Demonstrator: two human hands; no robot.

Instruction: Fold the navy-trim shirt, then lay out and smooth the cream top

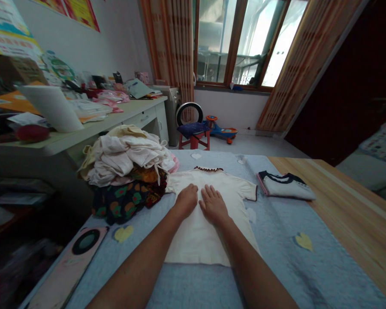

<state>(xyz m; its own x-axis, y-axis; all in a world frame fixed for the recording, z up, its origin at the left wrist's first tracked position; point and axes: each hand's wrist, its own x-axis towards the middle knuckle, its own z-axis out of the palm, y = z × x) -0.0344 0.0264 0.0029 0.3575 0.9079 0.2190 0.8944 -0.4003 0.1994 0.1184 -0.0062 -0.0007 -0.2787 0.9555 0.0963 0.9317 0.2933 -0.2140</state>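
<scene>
A cream short-sleeved shirt [206, 240] lies spread flat, its dark ruffled collar at the far end and dark trim on the right sleeve cuff. My right hand [214, 205] rests palm down on the upper chest of it, fingers stretched out. Just beside it, my left hand [186, 201] is on the shirt with its fingers curled under; whether cloth is pinched in them is hidden. The two hands are close together but apart. Under the shirt is a light blue cloth [273, 257] with heart patches.
A heap of crumpled clothes [128, 159] stands at the left, against the shirt's left sleeve. Folded clothes [286, 185] lie at the right, near the bare wood tabletop [347, 193]. A pink flat case [70, 266] lies front left. Beyond are a red stool [194, 139] and a cluttered desk [141, 107].
</scene>
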